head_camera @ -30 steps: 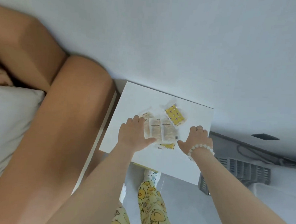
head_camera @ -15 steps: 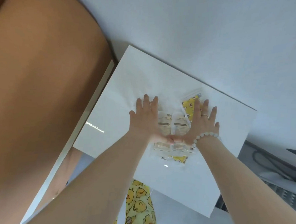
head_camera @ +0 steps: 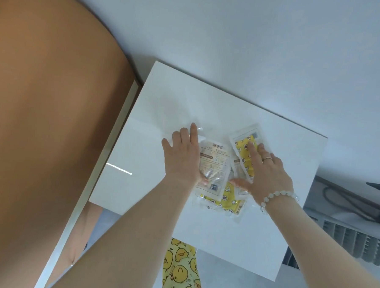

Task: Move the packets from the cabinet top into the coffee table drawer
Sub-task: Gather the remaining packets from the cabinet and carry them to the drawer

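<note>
Packets [head_camera: 214, 165] lay bunched on the white cabinet top [head_camera: 139, 163], left hand [head_camera: 181, 158] flat with straight fingers along their left edge, right hand [head_camera: 264, 172] spread flat, pressing the yellow duck-print packet [head_camera: 244, 151].

Glossy white cabinet top [head_camera: 153, 155], crinkly clear plastic packets [head_camera: 214, 165], printed cloth trousers [head_camera: 181, 269], pearly bead bracelet [head_camera: 276, 195]

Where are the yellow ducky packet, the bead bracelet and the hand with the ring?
yellow ducky packet [head_camera: 246, 146]: head view, on its yellow printed front.
bead bracelet [head_camera: 276, 194]: head view, on a white bead.
right hand [head_camera: 269, 172]: head view, on its back.
</note>
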